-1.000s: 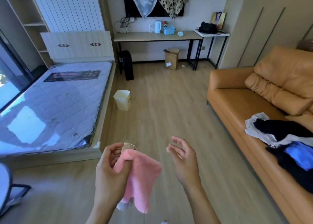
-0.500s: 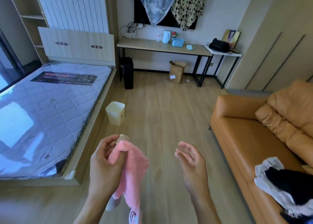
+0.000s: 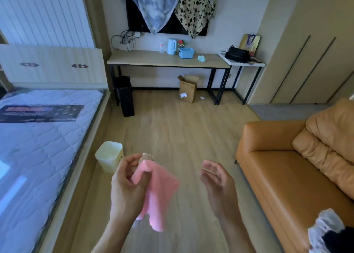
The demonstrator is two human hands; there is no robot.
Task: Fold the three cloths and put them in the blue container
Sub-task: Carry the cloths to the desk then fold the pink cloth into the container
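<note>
My left hand [image 3: 125, 183] grips a pink cloth [image 3: 160, 193] by its top corner, together with a beige cloth [image 3: 147, 156] whose edge peeks out above the fingers. The pink cloth hangs down in front of me over the floor. My right hand [image 3: 217, 180] is held beside it, empty, fingers loosely curled and apart. The blue container [image 3: 186, 53] stands on the long wooden desk [image 3: 145, 60] at the far wall. A small light-blue cloth [image 3: 202, 58] lies on the desk just right of the container.
A mattress [image 3: 38, 141] lies at the left, an orange sofa [image 3: 298, 168] with clothes [image 3: 325, 231] at the right. A cream waste bin [image 3: 110, 156] stands on the wooden floor near my left hand. A black bin [image 3: 124, 95] and a cardboard box [image 3: 188, 89] sit under the desk.
The view has swung up and toward the desk, which appears closer. My left hand still holds the pink cloth; my right hand stays empty beside it.
</note>
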